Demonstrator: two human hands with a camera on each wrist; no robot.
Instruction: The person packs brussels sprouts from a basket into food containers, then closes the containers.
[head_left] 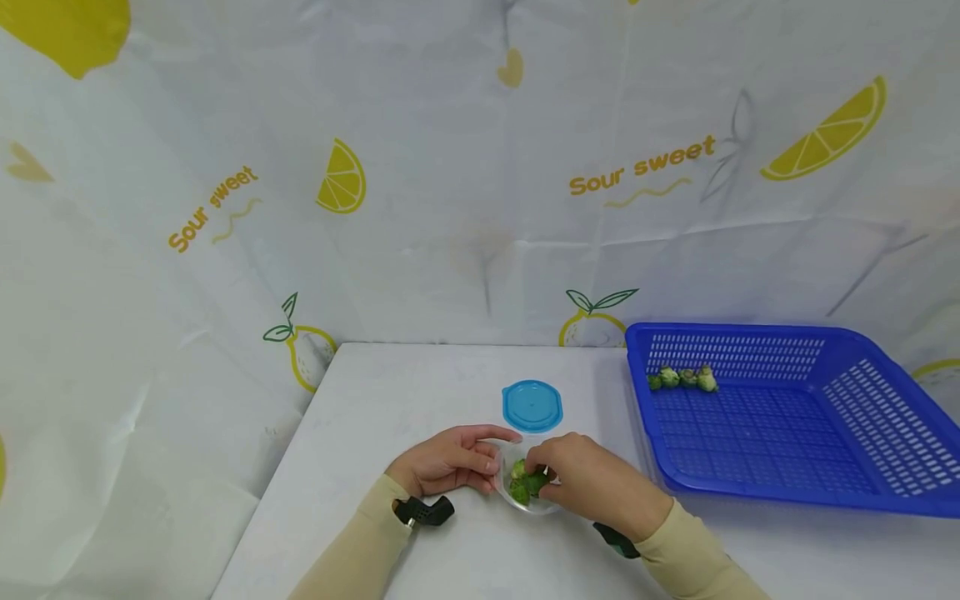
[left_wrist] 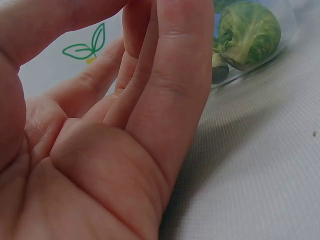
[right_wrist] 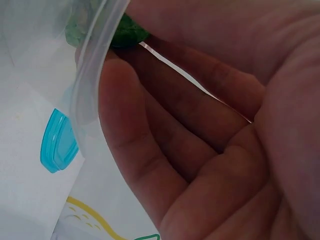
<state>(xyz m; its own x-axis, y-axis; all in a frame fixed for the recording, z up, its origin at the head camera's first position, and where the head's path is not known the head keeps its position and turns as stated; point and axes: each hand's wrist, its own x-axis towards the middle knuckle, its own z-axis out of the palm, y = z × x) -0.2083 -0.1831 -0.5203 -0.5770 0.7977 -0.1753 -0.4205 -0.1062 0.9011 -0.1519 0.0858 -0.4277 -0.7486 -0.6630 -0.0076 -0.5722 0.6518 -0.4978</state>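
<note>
A clear round bowl (head_left: 537, 508) with several Brussels sprouts (head_left: 519, 491) in it stands on the white table. My left hand (head_left: 448, 461) holds the bowl's left side, forefinger along the far rim and thumb against the near left. In the left wrist view, that hand's palm (left_wrist: 100, 175) faces the camera, a sprout (left_wrist: 251, 35) beyond its fingers. From the right, my right hand (head_left: 596, 483) reaches over the rim and pinches a sprout (right_wrist: 127, 36), mostly hidden by the fingers. Its other fingers lie by the bowl wall (right_wrist: 90, 90) in the right wrist view.
A light-blue lid (head_left: 532, 406) lies flat just behind the bowl. At the right stands a large blue basket (head_left: 757, 450) with several sprouts (head_left: 687, 378) in its back left corner. Behind the table hangs a white sheet (head_left: 450, 167) with lemon prints.
</note>
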